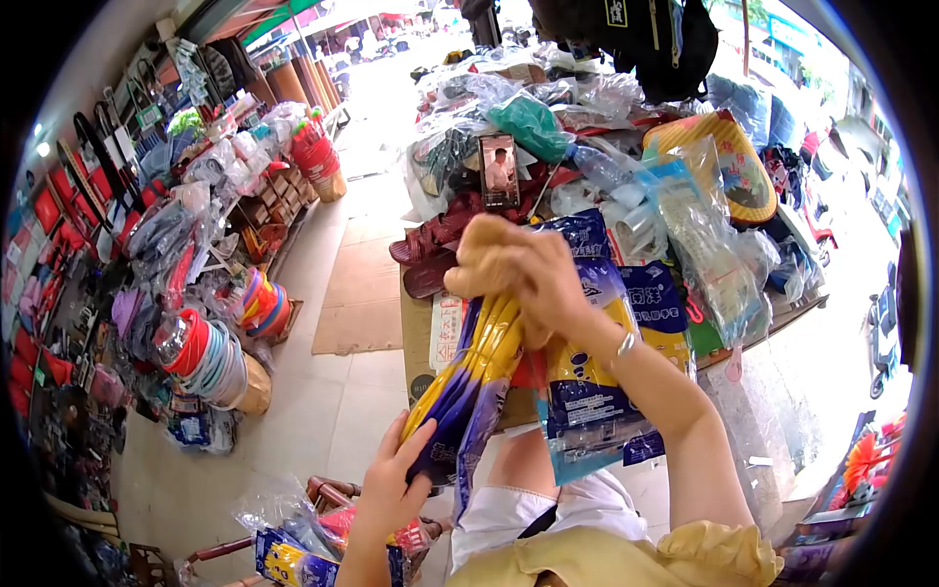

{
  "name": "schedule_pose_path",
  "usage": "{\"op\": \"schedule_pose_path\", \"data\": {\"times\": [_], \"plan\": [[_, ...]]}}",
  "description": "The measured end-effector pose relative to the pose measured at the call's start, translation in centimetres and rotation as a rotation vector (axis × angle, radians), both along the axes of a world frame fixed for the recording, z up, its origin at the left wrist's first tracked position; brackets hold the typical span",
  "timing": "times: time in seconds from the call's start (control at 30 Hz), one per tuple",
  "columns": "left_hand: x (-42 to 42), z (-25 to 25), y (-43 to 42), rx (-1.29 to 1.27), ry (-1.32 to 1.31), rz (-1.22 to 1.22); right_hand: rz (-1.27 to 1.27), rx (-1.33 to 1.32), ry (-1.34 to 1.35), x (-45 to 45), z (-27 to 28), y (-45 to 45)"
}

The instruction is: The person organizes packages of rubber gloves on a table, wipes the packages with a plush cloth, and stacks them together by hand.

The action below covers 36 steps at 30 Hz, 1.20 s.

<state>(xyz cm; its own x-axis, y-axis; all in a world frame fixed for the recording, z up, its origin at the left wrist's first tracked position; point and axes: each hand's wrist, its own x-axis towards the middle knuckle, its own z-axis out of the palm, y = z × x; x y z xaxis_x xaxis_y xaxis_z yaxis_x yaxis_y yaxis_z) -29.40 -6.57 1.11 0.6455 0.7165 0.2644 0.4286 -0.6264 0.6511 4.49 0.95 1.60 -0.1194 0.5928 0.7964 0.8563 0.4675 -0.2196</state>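
Note:
My left hand is closed on the lower end of a bundle of glove packets, yellow and dark blue plastic with a band around its middle. At the bundle's top, my right hand is bent and slightly blurred, its fingers closed on a tan, bunched thing that looks like rubber or cloth. Whether those fingers also touch the packets is hidden. Right of the bundle, a blue and yellow glove packet lies under my right forearm, with another glove packet beside it.
A propped phone stands on the crowded table, next to dark red sandals. Clear plastic bags and a yellow woven fan lie at right. More packets rest on a chair at lower left. Goods fill the left side.

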Motion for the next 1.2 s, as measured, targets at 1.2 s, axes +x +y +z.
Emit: {"op": "schedule_pose_path", "data": {"times": [1.2], "plan": [[-2.9,-12.9,-0.6,-1.244,-1.113,0.174,0.404,-0.316,-0.339,-7.7,-4.8,-1.7]]}}
